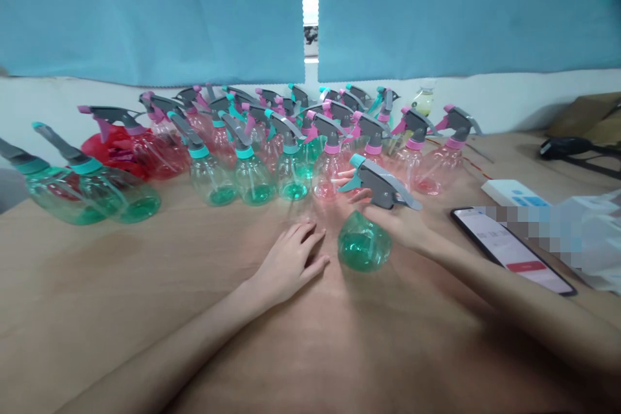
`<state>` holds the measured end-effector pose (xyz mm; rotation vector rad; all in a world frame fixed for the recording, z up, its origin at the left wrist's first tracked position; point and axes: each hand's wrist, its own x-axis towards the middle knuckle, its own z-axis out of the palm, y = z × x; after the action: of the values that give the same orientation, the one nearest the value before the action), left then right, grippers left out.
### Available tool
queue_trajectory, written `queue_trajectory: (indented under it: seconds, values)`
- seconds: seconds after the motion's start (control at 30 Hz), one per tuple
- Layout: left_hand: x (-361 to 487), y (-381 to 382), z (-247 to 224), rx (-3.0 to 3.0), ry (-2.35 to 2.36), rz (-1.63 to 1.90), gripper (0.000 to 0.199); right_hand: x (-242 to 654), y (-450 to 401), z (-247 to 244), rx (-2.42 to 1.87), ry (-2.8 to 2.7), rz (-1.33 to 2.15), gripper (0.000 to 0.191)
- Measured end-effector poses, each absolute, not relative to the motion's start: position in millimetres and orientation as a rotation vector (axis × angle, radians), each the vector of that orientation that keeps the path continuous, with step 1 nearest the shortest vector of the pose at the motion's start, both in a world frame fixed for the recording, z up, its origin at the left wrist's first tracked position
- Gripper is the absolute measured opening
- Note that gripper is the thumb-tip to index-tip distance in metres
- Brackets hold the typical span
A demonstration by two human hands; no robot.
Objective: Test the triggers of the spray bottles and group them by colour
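Observation:
My right hand (pixel 376 212) is at the neck of a spray bottle (pixel 365 247) with a clear green body. The bottle's grey sprayer head with a teal nozzle and trigger shows above the hand, and the neck is hidden by it. Some fingertips reach out past the trigger, slightly blurred. To the left of this bottle, my left hand (pixel 291 262) lies on the table with its fingers apart and holds nothing. Just beyond the hands stand a green spray bottle (pixel 292 184) with a teal collar and a pink spray bottle (pixel 326 174) with a pink collar.
Several more pink and green spray bottles crowd the back of the wooden table (pixel 145 291). Two green spray bottles (pixel 138 197) stand at the far left, near a red plastic bag (pixel 114 149). To the right lie a phone (pixel 514 249), a white box (pixel 514 194) and clear plastic (pixel 601 226).

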<state>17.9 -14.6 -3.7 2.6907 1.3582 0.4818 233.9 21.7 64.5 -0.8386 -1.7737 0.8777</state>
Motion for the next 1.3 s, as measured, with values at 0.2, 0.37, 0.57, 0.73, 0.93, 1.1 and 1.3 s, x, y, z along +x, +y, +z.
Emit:
queue_trajectory:
  seconds: [0.2, 0.37, 0.57, 0.73, 0.93, 1.1, 1.3]
  values:
    - [18.0, -14.8, -4.5, 2.692, 1.366, 0.486, 0.043, 231.3, 19.9, 65.8, -0.823, -1.739, 0.874, 0.035]
    - [19.5, -15.3, -2.7, 2.668, 1.365, 0.484, 0.042, 233.0, 20.1, 64.3, -0.809, -1.77, 0.889, 0.041]
    - [21.7, -20.9, 1.5, 2.56, 1.281, 0.589, 0.046, 225.9, 17.9, 65.3, -0.833, -1.763, 0.929, 0.04]
    - [17.8, -34.0, 4.0, 2.385, 1.142, 0.793, 0.078, 205.4, 17.1, 63.2, -0.801, -1.761, 0.943, 0.037]
    - [-6.9, -56.6, 8.7, 2.218, 1.319, 1.004, 0.081, 152.4, 17.2, 54.9, -0.622, -1.76, 0.983, 0.026]
    - [-38.8, -83.8, 19.0, 2.124, 1.558, 1.221, 0.086, 90.4, 8.3, 55.9, -0.526, -1.748, 1.054, 0.031]
    - [-89.1, -104.2, 22.1, 1.999, 1.941, 1.332, 0.075, 20.7, -6.8, 67.4, -0.508, -1.839, 0.964, 0.035]
